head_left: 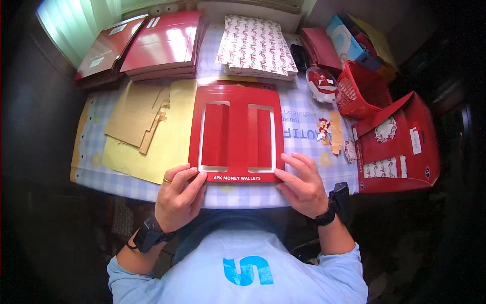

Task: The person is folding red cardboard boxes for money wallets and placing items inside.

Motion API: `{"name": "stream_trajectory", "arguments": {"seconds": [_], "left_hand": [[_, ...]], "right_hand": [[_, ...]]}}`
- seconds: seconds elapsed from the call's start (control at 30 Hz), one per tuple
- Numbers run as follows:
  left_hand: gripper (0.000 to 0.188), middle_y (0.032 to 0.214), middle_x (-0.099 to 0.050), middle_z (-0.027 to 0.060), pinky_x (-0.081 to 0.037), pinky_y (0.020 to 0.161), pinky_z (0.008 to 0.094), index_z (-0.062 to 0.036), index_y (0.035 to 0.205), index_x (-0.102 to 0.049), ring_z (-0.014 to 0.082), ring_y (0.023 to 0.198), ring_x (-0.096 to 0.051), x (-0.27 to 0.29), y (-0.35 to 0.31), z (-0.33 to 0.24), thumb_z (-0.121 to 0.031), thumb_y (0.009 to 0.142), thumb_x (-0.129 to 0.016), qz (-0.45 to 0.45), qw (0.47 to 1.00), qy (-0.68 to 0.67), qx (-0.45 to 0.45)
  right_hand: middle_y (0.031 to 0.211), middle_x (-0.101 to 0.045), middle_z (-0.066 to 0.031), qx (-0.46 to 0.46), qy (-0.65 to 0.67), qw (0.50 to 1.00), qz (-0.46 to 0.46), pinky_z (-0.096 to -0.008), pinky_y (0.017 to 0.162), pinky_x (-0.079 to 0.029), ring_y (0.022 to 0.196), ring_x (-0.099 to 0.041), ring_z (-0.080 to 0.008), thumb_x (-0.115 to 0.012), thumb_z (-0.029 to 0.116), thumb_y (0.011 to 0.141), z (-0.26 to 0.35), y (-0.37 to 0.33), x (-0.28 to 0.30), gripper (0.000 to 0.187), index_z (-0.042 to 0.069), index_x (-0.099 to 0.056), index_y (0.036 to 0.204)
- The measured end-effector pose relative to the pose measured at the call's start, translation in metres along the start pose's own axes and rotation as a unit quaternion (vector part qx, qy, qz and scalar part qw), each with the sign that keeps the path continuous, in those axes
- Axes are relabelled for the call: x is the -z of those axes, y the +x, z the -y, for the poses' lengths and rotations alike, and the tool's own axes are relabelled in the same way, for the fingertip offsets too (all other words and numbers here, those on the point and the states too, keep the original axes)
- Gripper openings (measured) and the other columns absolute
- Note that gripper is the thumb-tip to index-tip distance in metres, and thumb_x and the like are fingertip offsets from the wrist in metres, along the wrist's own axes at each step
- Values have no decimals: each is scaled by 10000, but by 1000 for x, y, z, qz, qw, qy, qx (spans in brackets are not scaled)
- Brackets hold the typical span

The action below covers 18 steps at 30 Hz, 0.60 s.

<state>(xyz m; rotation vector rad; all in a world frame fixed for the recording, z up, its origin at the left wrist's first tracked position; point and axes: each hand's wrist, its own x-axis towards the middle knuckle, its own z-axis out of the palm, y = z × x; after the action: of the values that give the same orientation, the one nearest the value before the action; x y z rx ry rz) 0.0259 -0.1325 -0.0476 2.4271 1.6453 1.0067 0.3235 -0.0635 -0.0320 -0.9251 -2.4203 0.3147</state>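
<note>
A flat red cardboard wallet package [238, 134] with two tall cut-out windows lies in front of me, partly on a yellow sheet [134, 159]. Red panels with white edges show through the windows. My left hand [178, 195] is closed on the package's near left corner, thumb and fingers at the edge. At the near right corner my right hand [305, 185] grips the other side, its fingers bent along the edge. Each wrist wears a black strapped device. Beneath the package's far end another red piece sticks out a little.
Red folder stacks [164, 43] stand at the far left, patterned sheets [258, 45] at the back. Brown cardboard pieces [134, 114] lie to the left. A red basket [362, 91], a clear tub [322, 83], small stickers [324, 129] and an open red box [400, 144] occupy the right.
</note>
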Motion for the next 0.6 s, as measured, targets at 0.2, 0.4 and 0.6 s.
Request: {"name": "stream_trajectory", "arguments": {"seconds": [0.2,0.4,0.6], "left_hand": [[392,1074,-580,144,-471,907,411,-23,1111,-627,333,1027,-556,2,-1,4,-1,725,-693,-8,999,-31,5],[553,1190,-538,144,-410,999,474,-72,1222,-564,349,1170,-492,10,13,-2,3,696,-716,-35,998,7,-44],[278,1021,-669,102,-449,963,450,-42,993,-669,288,995,-637,68,60,-16,34,728,-704,-118,973,5,-197]], "right_hand": [[1277,-533,-184,48,-25,998,22,-456,1028,-387,1264,-428,-363,-723,32,705,-3,13,-4,335,44,-635,1028],[1288,-473,-188,51,67,995,43,-465,1055,-355,1293,-388,-403,-687,38,719,-1,30,12,319,48,-573,1016],[1261,-514,-184,79,179,980,-22,-396,928,-444,1137,-535,-312,-639,104,790,18,58,74,226,22,-604,997]]}}
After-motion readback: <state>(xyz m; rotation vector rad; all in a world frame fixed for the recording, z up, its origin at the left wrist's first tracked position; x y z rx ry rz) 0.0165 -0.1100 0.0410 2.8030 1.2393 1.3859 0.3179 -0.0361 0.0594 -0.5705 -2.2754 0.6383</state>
